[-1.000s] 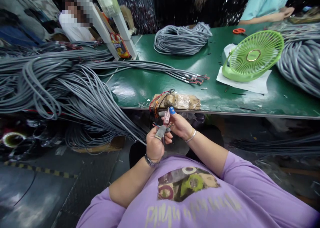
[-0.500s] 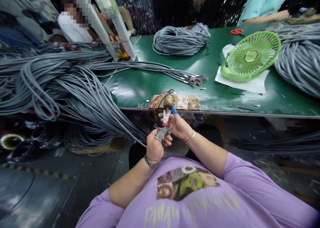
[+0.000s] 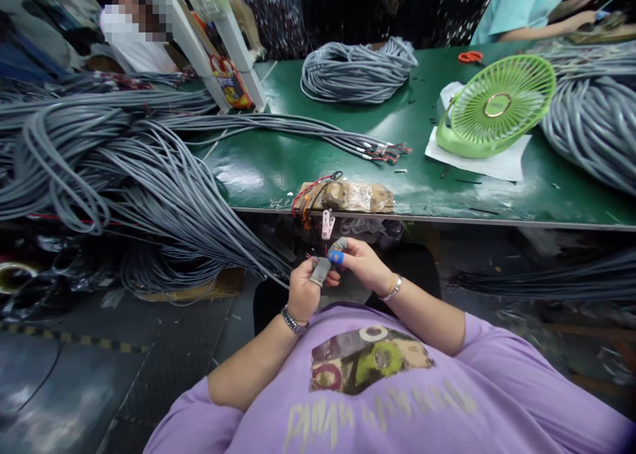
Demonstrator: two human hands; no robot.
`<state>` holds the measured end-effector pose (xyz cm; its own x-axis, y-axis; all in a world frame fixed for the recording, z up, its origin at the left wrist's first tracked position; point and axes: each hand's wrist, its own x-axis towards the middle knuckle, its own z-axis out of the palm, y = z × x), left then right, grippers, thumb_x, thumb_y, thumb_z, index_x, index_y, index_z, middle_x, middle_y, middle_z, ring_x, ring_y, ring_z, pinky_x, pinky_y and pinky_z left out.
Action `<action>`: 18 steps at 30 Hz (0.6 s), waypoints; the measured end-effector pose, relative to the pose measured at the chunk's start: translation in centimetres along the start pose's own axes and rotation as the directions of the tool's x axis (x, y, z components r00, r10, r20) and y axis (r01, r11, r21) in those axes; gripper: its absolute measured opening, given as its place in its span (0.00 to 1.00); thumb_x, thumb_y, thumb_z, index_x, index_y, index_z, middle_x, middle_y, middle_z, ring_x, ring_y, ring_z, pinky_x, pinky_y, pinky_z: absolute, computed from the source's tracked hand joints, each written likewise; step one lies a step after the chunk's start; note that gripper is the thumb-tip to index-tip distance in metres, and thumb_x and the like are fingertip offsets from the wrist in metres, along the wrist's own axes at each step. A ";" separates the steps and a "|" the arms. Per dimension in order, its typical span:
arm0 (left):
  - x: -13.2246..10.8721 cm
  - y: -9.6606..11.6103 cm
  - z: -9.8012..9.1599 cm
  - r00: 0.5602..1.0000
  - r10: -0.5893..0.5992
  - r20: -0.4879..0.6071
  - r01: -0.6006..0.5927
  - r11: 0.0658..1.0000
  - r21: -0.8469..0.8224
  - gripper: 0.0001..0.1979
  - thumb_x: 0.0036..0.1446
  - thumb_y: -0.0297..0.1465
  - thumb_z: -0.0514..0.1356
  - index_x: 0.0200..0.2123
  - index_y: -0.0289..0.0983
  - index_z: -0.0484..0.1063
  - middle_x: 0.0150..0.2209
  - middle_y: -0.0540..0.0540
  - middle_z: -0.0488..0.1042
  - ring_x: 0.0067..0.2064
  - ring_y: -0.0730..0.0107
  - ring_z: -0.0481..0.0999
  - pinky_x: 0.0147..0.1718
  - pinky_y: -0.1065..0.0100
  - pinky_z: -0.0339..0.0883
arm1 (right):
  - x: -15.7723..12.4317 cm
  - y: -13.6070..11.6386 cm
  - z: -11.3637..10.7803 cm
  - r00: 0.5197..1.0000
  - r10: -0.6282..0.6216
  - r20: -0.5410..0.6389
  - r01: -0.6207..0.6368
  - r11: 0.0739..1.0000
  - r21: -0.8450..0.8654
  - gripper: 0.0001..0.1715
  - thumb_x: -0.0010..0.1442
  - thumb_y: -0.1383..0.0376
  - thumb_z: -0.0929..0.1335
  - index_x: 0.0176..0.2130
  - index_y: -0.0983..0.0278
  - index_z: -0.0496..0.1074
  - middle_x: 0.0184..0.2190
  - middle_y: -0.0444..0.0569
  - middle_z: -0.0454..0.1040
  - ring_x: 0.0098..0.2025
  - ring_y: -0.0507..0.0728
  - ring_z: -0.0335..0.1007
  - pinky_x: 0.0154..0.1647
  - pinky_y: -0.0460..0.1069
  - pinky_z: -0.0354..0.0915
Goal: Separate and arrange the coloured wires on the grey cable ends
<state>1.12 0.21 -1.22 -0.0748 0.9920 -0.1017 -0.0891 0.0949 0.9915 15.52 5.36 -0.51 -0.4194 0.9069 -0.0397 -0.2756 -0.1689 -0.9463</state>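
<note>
My left hand (image 3: 305, 293), its thumb wrapped in grey, is closed on the end of a grey cable; fine coloured wires (image 3: 312, 258) stick out by the thumb. Close beside it, my right hand (image 3: 368, 267) pinches at the same wires between a blue-wrapped thumb and a grey-wrapped finger. The fingertips cover most of what is pinched. Just above both hands a pale pink clothes peg (image 3: 327, 225) hangs at the table edge, below a wooden block (image 3: 370, 197) with red and black leads on it.
A thick bundle of grey cables (image 3: 163, 169) spills over the green table (image 3: 268, 175) at left. Cables with stripped ends (image 3: 382, 152), a coil (image 3: 355, 75), a green fan (image 3: 497, 106), orange-handled scissors (image 3: 470, 57) and another coil (image 3: 593, 126) lie beyond. Two people work across the table.
My right hand has come down from the clothes peg to the wires at my left hand. The peg now hangs untouched. The view has shifted slightly.
</note>
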 end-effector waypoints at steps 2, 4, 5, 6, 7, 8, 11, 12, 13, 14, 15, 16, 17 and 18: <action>0.0 0.4 0.0 0.994 -0.039 0.105 0.035 0.998 0.043 0.17 0.52 0.44 0.63 0.28 0.33 0.73 0.23 0.45 0.78 0.23 0.69 0.77 0.25 0.69 0.73 | 0.1 -0.3 0.0 0.999 0.012 0.047 -0.012 1.000 -0.016 0.20 0.47 0.54 0.75 0.29 0.66 0.69 0.23 0.42 0.69 0.24 0.48 0.61 0.26 0.44 0.59; 0.0 0.7 -0.2 0.978 -0.086 0.190 0.070 0.993 0.092 0.17 0.48 0.44 0.65 0.25 0.33 0.73 0.21 0.45 0.78 0.22 0.68 0.77 0.24 0.69 0.73 | 0.3 -0.6 0.0 0.987 0.050 0.152 -0.046 0.999 -0.028 0.20 0.49 0.54 0.74 0.29 0.66 0.67 0.21 0.41 0.68 0.22 0.48 0.61 0.24 0.45 0.59; 0.0 0.8 -0.2 0.971 -0.104 0.216 0.081 0.990 0.111 0.17 0.47 0.44 0.66 0.24 0.33 0.73 0.21 0.44 0.77 0.21 0.67 0.77 0.24 0.69 0.73 | 0.4 -0.8 0.0 0.977 0.065 0.202 -0.057 0.997 -0.043 0.20 0.49 0.53 0.73 0.29 0.66 0.67 0.21 0.41 0.68 0.22 0.48 0.61 0.24 0.45 0.60; 0.0 0.9 -0.3 0.967 -0.113 0.228 0.087 0.989 0.121 0.18 0.47 0.44 0.66 0.23 0.33 0.73 0.20 0.44 0.77 0.21 0.67 0.77 0.23 0.68 0.73 | 0.5 -1.0 0.0 0.970 0.070 0.235 -0.057 0.996 -0.063 0.20 0.49 0.53 0.73 0.29 0.66 0.67 0.21 0.42 0.68 0.22 0.49 0.62 0.24 0.45 0.60; 0.0 1.0 -0.4 0.967 -0.115 0.229 0.089 0.989 0.119 0.18 0.47 0.44 0.66 0.23 0.33 0.73 0.20 0.44 0.77 0.21 0.67 0.77 0.23 0.68 0.73 | 0.6 -1.1 0.0 0.967 0.067 0.247 -0.047 0.995 -0.084 0.20 0.49 0.54 0.73 0.28 0.66 0.67 0.21 0.42 0.69 0.22 0.49 0.62 0.25 0.45 0.61; 0.0 1.0 -0.5 0.970 -0.107 0.218 0.086 0.991 0.103 0.18 0.48 0.44 0.66 0.24 0.33 0.73 0.21 0.44 0.78 0.21 0.66 0.77 0.23 0.68 0.73 | 0.8 -1.2 0.1 0.970 0.059 0.237 -0.037 0.995 -0.098 0.20 0.49 0.54 0.74 0.28 0.66 0.68 0.22 0.42 0.69 0.23 0.49 0.63 0.26 0.45 0.61; -0.2 0.9 -0.5 0.986 -0.068 0.149 0.063 0.997 0.037 0.18 0.52 0.44 0.63 0.27 0.33 0.74 0.23 0.44 0.78 0.22 0.67 0.78 0.23 0.69 0.73 | 1.0 -1.1 0.3 0.987 0.058 0.152 -0.045 0.995 -0.084 0.20 0.47 0.54 0.75 0.28 0.67 0.69 0.23 0.42 0.70 0.24 0.48 0.62 0.26 0.44 0.59; -0.2 0.8 -0.5 0.990 -0.057 0.127 0.055 0.998 0.022 0.18 0.53 0.44 0.62 0.29 0.33 0.74 0.23 0.44 0.79 0.23 0.67 0.78 0.24 0.69 0.73 | 1.0 -1.1 0.3 0.990 0.066 0.122 -0.058 0.996 -0.068 0.20 0.46 0.54 0.75 0.28 0.67 0.70 0.22 0.42 0.69 0.23 0.47 0.61 0.25 0.44 0.58; -0.3 0.7 -0.5 0.993 -0.049 0.107 0.048 0.999 0.011 0.18 0.54 0.43 0.61 0.29 0.32 0.75 0.24 0.44 0.79 0.23 0.67 0.78 0.24 0.69 0.73 | 0.9 -1.0 0.4 0.993 0.074 0.095 -0.069 0.996 -0.053 0.21 0.46 0.54 0.75 0.28 0.67 0.70 0.22 0.41 0.69 0.23 0.47 0.60 0.25 0.44 0.57; -0.4 0.6 -0.4 0.995 -0.043 0.093 0.043 0.999 0.003 0.17 0.55 0.43 0.61 0.30 0.32 0.75 0.24 0.43 0.79 0.23 0.67 0.78 0.25 0.69 0.73 | 0.9 -0.9 0.4 0.994 0.081 0.069 -0.078 0.996 -0.042 0.21 0.45 0.54 0.75 0.28 0.67 0.70 0.22 0.41 0.69 0.22 0.47 0.59 0.24 0.44 0.56; -0.4 0.4 -0.3 0.996 -0.039 0.078 0.040 0.999 -0.008 0.17 0.56 0.43 0.61 0.30 0.32 0.74 0.24 0.43 0.79 0.24 0.67 0.79 0.25 0.68 0.74 | 0.8 -0.8 0.4 0.995 0.086 0.047 -0.085 0.996 -0.033 0.21 0.44 0.53 0.75 0.28 0.67 0.70 0.22 0.41 0.68 0.22 0.47 0.58 0.23 0.43 0.55; -0.5 0.3 -0.3 0.998 -0.034 0.062 0.035 0.999 -0.022 0.17 0.56 0.42 0.61 0.30 0.32 0.74 0.25 0.43 0.79 0.24 0.66 0.79 0.25 0.68 0.74 | 0.7 -0.7 0.4 0.995 0.094 0.028 -0.093 0.995 -0.028 0.21 0.43 0.53 0.76 0.27 0.67 0.70 0.21 0.41 0.68 0.22 0.47 0.58 0.23 0.44 0.55; -0.6 0.2 -0.2 0.999 -0.029 0.044 0.030 0.999 -0.039 0.16 0.56 0.42 0.61 0.30 0.32 0.74 0.25 0.43 0.79 0.24 0.66 0.79 0.25 0.68 0.74 | 0.6 -0.7 0.4 0.995 0.102 0.011 -0.102 0.995 -0.024 0.22 0.43 0.53 0.76 0.26 0.67 0.70 0.21 0.41 0.68 0.22 0.47 0.57 0.22 0.44 0.54; -0.6 0.1 -0.1 0.999 -0.026 0.027 0.027 0.998 -0.053 0.16 0.56 0.41 0.61 0.30 0.32 0.74 0.25 0.44 0.79 0.24 0.66 0.79 0.25 0.68 0.74 | 0.5 -0.7 0.4 0.994 0.108 -0.005 -0.108 0.994 -0.021 0.23 0.42 0.53 0.76 0.26 0.67 0.70 0.20 0.41 0.68 0.21 0.46 0.57 0.22 0.44 0.54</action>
<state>1.03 -0.39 -1.04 -0.0458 0.9911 -0.1253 -0.1438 0.1176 0.9826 15.16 5.78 0.21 -0.4427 0.8851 -0.1435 -0.2099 -0.2579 -0.9431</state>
